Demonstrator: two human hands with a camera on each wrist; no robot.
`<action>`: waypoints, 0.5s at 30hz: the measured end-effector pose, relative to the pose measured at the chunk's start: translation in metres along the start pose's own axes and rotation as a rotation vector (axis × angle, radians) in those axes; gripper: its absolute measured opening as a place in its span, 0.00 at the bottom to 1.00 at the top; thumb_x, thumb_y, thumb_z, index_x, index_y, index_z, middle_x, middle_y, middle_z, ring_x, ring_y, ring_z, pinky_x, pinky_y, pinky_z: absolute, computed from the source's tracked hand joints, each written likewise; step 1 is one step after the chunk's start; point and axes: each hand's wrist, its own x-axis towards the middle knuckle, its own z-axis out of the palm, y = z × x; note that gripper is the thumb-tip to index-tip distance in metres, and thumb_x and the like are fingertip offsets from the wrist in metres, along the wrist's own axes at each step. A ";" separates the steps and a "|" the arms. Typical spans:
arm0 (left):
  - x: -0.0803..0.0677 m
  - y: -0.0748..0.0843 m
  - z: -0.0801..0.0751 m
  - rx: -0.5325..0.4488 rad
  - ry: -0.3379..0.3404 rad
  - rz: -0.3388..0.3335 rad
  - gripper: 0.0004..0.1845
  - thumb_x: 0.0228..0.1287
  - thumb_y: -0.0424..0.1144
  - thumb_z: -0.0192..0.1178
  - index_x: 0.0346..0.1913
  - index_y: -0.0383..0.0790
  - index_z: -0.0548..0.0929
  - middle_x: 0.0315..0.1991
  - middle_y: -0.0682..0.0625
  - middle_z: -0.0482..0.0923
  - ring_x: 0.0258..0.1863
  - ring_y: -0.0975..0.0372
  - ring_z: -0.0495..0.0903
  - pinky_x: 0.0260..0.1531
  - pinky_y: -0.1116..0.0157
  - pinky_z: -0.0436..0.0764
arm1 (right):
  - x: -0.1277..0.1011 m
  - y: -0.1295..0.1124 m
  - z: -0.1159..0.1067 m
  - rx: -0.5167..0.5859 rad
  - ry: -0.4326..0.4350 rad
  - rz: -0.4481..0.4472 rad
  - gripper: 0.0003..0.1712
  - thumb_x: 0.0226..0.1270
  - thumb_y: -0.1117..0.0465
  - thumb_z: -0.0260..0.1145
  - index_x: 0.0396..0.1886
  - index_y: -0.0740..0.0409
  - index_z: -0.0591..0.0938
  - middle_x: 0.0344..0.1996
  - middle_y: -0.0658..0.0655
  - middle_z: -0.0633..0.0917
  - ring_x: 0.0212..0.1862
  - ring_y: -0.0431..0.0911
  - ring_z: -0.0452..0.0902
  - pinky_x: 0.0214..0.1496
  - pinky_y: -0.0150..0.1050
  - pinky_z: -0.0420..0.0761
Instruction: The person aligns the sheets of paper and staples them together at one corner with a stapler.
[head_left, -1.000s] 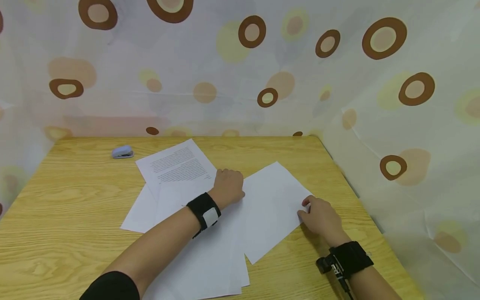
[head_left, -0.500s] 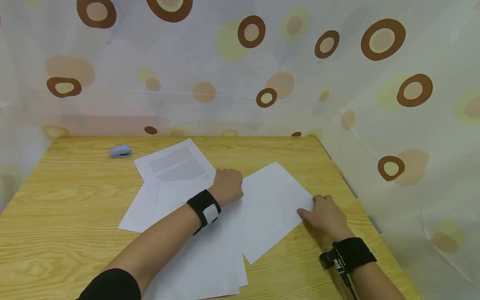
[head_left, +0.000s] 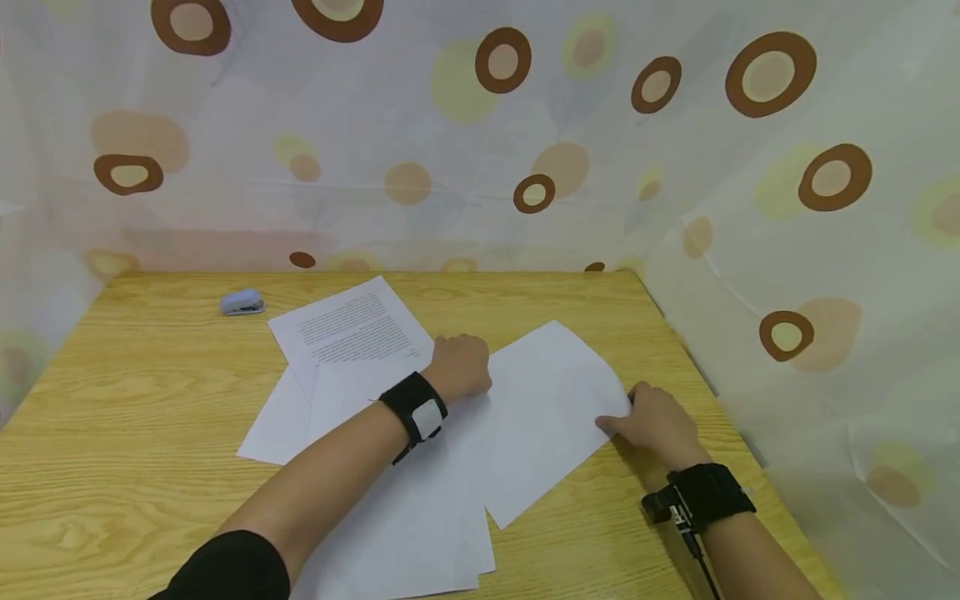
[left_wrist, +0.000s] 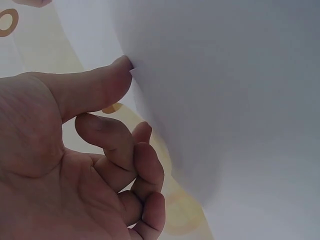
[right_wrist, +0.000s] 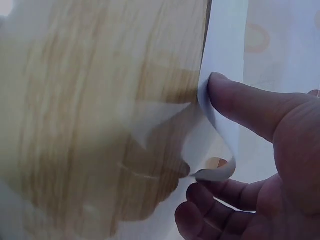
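1. On the wooden table (head_left: 150, 400) lie loose white papers, spread out and not yet in one neat pile
2. One blank sheet (head_left: 547, 417) lies to the right side, partly over the other sheets (head_left: 420, 517). Its near right corner is bent up a little off the wood
3. The right hand (head_left: 660, 425) is at that corner. Its thumb (right_wrist: 240, 105) presses on top of the curled corner and its bent fingers (right_wrist: 205, 200) sit under it, so it looks like it pinches the corner
4. The left hand (head_left: 459, 368) rests near the far left edge of the same sheet. Its thumb tip (left_wrist: 117, 75) touches the paper edge. Its other fingers (left_wrist: 135, 165) are curled in and seem to hold nothing
5. A printed page (head_left: 352, 333) lies farther back on top of the spread sheets, and a small blue stapler (head_left: 242, 303) sits well apart near the far left of the table
6. I think the work is only starting: one corner is lifted, most of the sheet is flat on the table, the other papers are untouched, and the stapler is not in use
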 end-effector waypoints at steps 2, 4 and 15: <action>0.001 0.001 0.000 -0.007 -0.001 -0.003 0.08 0.65 0.37 0.65 0.28 0.42 0.80 0.26 0.52 0.74 0.31 0.57 0.74 0.58 0.50 0.72 | 0.000 0.001 0.000 0.018 0.005 -0.009 0.39 0.60 0.39 0.76 0.47 0.71 0.76 0.36 0.65 0.84 0.35 0.53 0.79 0.32 0.44 0.76; 0.001 0.002 -0.001 -0.007 -0.007 -0.011 0.08 0.65 0.37 0.65 0.28 0.42 0.80 0.27 0.52 0.74 0.31 0.57 0.74 0.59 0.50 0.72 | -0.001 0.001 0.000 0.036 0.009 -0.016 0.37 0.60 0.40 0.77 0.45 0.69 0.76 0.35 0.64 0.84 0.35 0.54 0.79 0.32 0.44 0.76; 0.008 -0.001 -0.002 0.023 -0.026 -0.067 0.12 0.62 0.44 0.67 0.25 0.45 0.78 0.26 0.52 0.73 0.34 0.56 0.76 0.64 0.45 0.68 | -0.001 0.004 0.001 0.067 0.007 -0.055 0.34 0.63 0.50 0.75 0.51 0.78 0.79 0.45 0.73 0.86 0.45 0.63 0.84 0.44 0.53 0.83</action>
